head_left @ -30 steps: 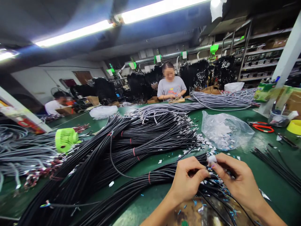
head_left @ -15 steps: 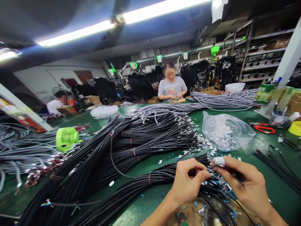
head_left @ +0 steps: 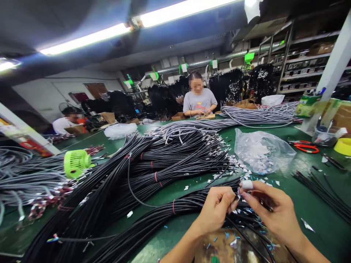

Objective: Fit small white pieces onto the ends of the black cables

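Note:
My left hand (head_left: 218, 208) is closed, thumb against bent fingers, around the end of a black cable whose own length is mostly hidden by the hand. Thin coloured wires (head_left: 239, 192) stick out of that end. My right hand (head_left: 274, 210), with white tape around one fingertip, pinches at these wires, close beside the left fingertips. Something dark and thin lies in the right palm, too hidden to name. Below both hands are loose black cable ends and blue and white scraps on a worn board (head_left: 227, 243). A bundle of black cables (head_left: 164, 210), tied with a red band, runs left from the hands.
Larger black cable bundles (head_left: 175, 160) cover the green table's middle, grey cables (head_left: 246, 114) behind. A clear bag of scraps (head_left: 260, 151), red-handled cutters (head_left: 304, 147) and more black cables (head_left: 323, 193) are right; a green fan (head_left: 76, 163) is left. Two people sit beyond.
My right hand has shifted left, nearer my left hand, and its fingertips are now at the wires. My left hand has turned slightly. A foil scrap at the right is now uncovered.

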Demonstrator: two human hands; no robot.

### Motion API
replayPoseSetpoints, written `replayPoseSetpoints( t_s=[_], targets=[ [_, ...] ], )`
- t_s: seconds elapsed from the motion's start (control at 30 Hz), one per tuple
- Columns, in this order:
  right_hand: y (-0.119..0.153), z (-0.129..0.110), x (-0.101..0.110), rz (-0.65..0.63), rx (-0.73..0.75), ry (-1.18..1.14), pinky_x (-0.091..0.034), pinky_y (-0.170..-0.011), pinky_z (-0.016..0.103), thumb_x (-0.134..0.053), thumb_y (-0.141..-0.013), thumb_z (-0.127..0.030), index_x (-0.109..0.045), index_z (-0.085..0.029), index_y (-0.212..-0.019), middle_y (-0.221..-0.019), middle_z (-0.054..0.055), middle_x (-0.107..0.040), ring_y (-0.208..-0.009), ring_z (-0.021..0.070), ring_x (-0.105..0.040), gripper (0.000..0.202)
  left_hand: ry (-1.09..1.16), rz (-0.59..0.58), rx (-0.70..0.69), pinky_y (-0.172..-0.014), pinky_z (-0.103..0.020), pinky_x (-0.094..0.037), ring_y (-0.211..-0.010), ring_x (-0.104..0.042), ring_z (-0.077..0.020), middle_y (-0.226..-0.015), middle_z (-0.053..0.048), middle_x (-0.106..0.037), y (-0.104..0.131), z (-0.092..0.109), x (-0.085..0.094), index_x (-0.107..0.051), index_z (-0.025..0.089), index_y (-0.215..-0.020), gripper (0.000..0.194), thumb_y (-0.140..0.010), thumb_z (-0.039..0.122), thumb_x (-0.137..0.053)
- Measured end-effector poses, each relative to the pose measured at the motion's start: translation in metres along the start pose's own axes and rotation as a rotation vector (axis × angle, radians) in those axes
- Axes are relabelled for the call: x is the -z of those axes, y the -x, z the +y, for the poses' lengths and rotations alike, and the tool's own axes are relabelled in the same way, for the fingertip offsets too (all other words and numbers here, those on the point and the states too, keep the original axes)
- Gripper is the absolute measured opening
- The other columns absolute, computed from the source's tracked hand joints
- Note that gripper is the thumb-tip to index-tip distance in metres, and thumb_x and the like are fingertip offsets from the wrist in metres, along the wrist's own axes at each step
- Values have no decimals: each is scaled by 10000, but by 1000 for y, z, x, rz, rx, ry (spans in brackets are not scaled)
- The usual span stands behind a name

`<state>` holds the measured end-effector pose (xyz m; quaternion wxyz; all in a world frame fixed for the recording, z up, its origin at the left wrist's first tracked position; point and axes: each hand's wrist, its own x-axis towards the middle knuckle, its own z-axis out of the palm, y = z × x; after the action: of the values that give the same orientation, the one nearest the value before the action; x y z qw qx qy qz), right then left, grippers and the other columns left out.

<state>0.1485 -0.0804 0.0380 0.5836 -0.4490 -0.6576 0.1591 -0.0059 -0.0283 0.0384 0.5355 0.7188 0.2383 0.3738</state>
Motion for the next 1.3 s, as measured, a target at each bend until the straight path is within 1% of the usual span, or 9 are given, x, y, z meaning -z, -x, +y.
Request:
replayPoseSetpoints(
  t_s=[0.13,0.23,0.3,0.43,0.7,0.8,0.93,1.17,1.3],
  targets=[
    [1,3,-1,-153,-250,-267,-542,-431,204,-590,-841,-317,-539,-181,-1259,-1073,128,-702,-600,138,-682,443,16,-26,33,-476,-239,-225,-461,-266,-75,-478,39,-318,1,-2,0,-352,175,-501,593,-854,651,-350],
    [0,3,-1,-117,-284,-278,-600,-573,265,-679,-768,-326,-639,-166,-1142,-897,96,-753,-646,179,-712,409,30,-37,45,-467,-239,-209,-459,-256,-73,-481,40,-319,1,-2,-1,-368,171,-512,581,-856,640,-364],
    [-3,0,1,-48,-272,-248,-602,-644,275,-726,-720,-290,-701,-171,-1006,-754,60,-759,-655,191,-720,311,28,-38,36,-466,-240,-205,-461,-254,-72,-486,38,-326,1,-2,0,-377,168,-517,568,-869,615,-370],
    [-8,-4,5,1,-213,-211,-585,-573,210,-745,-693,-228,-714,-199,-904,-695,18,-749,-596,161,-709,215,75,-65,67,-454,-239,-177,-452,-214,-60,-484,52,-292,1,-4,1,-347,174,-513,566,-862,618,-382],
    [-5,-4,3,-136,-131,-205,-599,-622,231,-631,-799,-194,-612,-200,-1167,-929,67,-752,-697,166,-726,368,196,-133,114,-410,-228,-131,-415,-172,-39,-481,71,-262,1,-3,5,-339,181,-535,560,-831,652,-408],
    [-5,-4,1,-61,-79,-138,-600,-633,237,-644,-775,-174,-649,-176,-1071,-796,51,-763,-665,175,-728,296,158,-143,114,-414,-230,-143,-420,-182,-43,-477,69,-267,2,-1,4,-345,179,-533,565,-836,654,-389],
    [0,0,1,13,106,40,-578,-588,197,-625,-780,-132,-644,-205,-1008,-762,13,-752,-611,141,-712,240,79,-140,106,-428,-227,-167,-432,-197,-52,-478,62,-283,2,1,4,-341,176,-533,556,-864,622,-368],
    [5,6,10,20,179,156,-537,-675,198,-571,-825,-116,-570,-253,-1049,-853,-5,-704,-732,122,-683,262,-236,-30,-185,-532,-218,-282,-507,-369,-83,-524,9,-426,4,3,4,-440,139,-545,530,-936,484,-344],
    [1,-2,16,0,175,139,-526,-625,197,-540,-845,-112,-562,-261,-1100,-900,13,-703,-660,106,-646,296,-265,-5,-235,-539,-213,-292,-512,-389,-86,-528,5,-438,5,5,6,-442,140,-552,522,-945,465,-333]
  ],
)
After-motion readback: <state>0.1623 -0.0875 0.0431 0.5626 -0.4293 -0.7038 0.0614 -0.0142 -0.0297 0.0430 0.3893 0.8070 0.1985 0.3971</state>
